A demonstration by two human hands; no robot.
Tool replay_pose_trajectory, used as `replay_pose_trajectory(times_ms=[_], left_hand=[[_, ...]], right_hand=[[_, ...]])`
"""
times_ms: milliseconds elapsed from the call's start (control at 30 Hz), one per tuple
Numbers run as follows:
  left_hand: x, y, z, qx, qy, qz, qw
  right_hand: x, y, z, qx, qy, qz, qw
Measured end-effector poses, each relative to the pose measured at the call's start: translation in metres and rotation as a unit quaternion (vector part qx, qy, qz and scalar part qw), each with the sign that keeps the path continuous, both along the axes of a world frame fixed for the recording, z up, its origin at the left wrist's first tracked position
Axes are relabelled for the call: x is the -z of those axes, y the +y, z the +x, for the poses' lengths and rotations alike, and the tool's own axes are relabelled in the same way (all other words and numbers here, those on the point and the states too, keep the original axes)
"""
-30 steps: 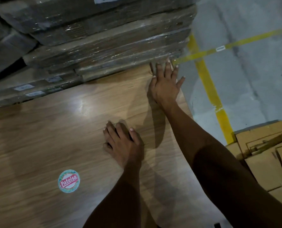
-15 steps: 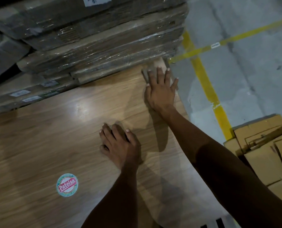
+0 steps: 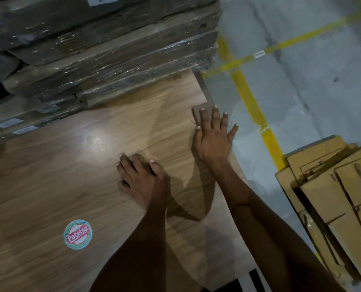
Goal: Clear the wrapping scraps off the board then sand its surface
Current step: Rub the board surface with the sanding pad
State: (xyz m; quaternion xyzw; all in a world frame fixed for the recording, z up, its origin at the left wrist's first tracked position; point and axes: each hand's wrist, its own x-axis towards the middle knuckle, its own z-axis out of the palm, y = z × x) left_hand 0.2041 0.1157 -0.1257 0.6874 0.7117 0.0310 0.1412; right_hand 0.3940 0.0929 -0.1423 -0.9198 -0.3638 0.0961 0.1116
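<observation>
Board: a wood-grain board point(image 3: 74, 175) lies flat and fills the lower left of the view; its right edge runs just beside the bare floor.
Sanding piece: a small grey-brown sheet point(image 3: 198, 114) lies on the board near its right edge, partly covered by fingers; whether it is sandpaper or a pad I cannot tell.
Right hand: the right hand point(image 3: 212, 138) lies flat, fingers straight and spread, fingertips pressing on the sheet, thumb reaching out past the board's edge.
Left hand: the left hand point(image 3: 142, 180) rests palm down on the board, near the right hand and closer to the person, fingers slightly bent and close together, holding nothing.
Sticker: a round red and green sticker point(image 3: 78, 234) reading "Patelsa" sits on the board, to the left of the left forearm.
Wrapped stack: flat packs in clear film point(image 3: 112, 51) are piled at the far end, the lowest one touching the board.
Floor: grey concrete floor point(image 3: 312, 91) with yellow lines point(image 3: 249, 98) crossing.
Cardboard: flattened cardboard sheets point(image 3: 335, 186) lie on the floor at the right, apart from the board.
</observation>
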Motion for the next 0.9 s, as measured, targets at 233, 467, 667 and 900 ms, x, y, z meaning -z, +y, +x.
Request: replay_pose_trajectory(times_ms=[233, 467, 667, 900], left_hand=[[0.002, -0.002, -0.002, 0.010, 0.005, 0.018, 1.000], [0.004, -0.001, -0.001, 0.005, 0.006, 0.044, 0.999], [0.008, -0.001, -0.001, 0.017, 0.012, 0.048, 0.999], [0.009, -0.004, -0.007, 0.169, 0.034, 0.063, 0.983]], right_hand=[[-0.001, -0.015, -0.033, -0.045, -0.013, -0.020, 0.999], [-0.003, -0.060, -0.040, 0.034, -0.007, -0.021, 0.999], [-0.002, -0.098, -0.053, -0.045, -0.006, -0.022, 0.999], [-0.003, -0.092, -0.080, 0.093, 0.020, -0.013, 0.995]])
